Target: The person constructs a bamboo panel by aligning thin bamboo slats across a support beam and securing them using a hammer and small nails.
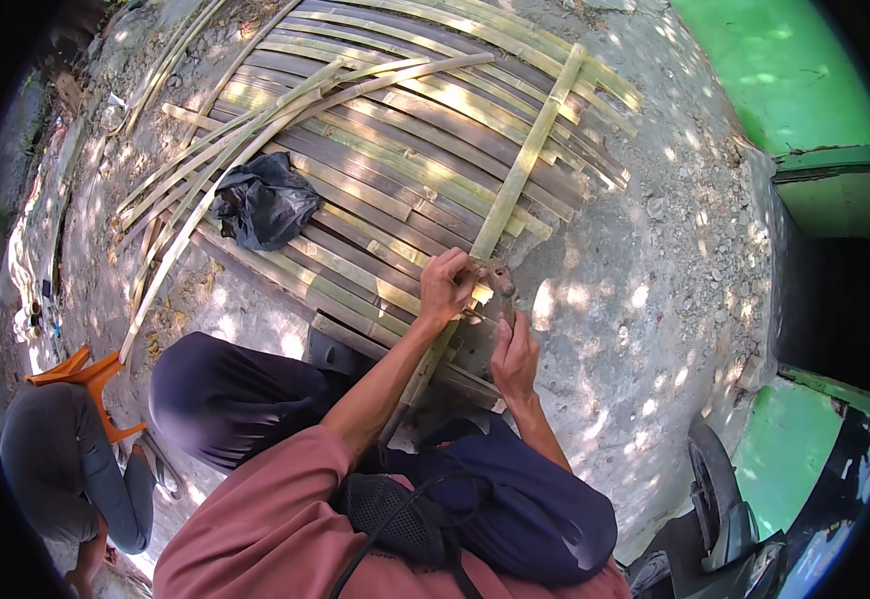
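Observation:
A mat of woven bamboo strips [385, 170] lies on the ground in front of me. A pale cross strip [530, 150] runs over it toward my hands. My left hand [445, 288] presses down on the near end of that cross strip at the mat's edge. Just right of it, my right hand [515, 351] is closed around the handle of a small dark tool [501, 282], whose head stands by my left fingers. I cannot tell what kind of tool it is. My knees in dark trousers are below the hands.
A black plastic bag [265, 200] lies on the mat's left part. Loose long strips [170, 215] fan out at the left. Another person [65, 469] crouches by an orange stool [90, 374] lower left. A green wall [794, 80] and a wheel [714, 479] stand at the right.

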The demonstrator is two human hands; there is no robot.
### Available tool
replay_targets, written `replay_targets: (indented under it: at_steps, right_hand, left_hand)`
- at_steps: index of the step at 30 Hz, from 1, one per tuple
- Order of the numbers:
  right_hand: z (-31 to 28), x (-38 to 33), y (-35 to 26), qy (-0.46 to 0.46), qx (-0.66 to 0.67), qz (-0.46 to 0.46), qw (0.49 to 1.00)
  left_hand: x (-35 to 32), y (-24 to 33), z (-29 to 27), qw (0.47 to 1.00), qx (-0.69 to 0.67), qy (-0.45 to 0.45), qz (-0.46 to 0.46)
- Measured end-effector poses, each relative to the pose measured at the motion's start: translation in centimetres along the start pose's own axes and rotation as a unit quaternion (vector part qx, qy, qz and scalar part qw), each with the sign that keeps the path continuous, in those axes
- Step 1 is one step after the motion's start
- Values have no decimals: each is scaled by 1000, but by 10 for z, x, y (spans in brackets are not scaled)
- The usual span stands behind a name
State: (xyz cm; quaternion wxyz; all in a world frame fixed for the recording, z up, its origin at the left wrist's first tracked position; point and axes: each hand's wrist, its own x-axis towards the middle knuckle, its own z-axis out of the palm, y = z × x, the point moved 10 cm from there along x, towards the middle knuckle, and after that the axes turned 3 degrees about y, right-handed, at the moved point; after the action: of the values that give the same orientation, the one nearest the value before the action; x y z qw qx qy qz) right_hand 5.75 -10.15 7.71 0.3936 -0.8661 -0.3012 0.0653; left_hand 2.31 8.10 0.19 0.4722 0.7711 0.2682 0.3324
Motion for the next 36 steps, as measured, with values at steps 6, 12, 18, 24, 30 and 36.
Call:
replay_targets:
  at_steps: [6, 12, 18, 24, 30, 36]
  right_hand:
    - [16, -4, 7, -66, -41, 22, 997]
    - [-3, 2, -19, -10, 6, -11, 1000]
    - [-1, -1, -5, -9, 31, 32, 999]
    - [2, -5, 61, 55, 13, 131, 990]
    - [-16, 9, 105, 98, 6, 197, 975]
    - [-16, -2, 114, 88, 34, 222, 970]
  left_hand:
    - [-1, -3, 1, 999, 35, -10, 5]
    - [-1, -2, -3, 1000, 15, -2, -7]
    - [0, 4, -4, 1000, 4, -11, 0]
    - [2, 7, -4, 1000, 4, -9, -15]
    - [2, 3, 1, 1000, 6, -18, -21]
    - [1, 3, 3, 999, -11, -20, -26]
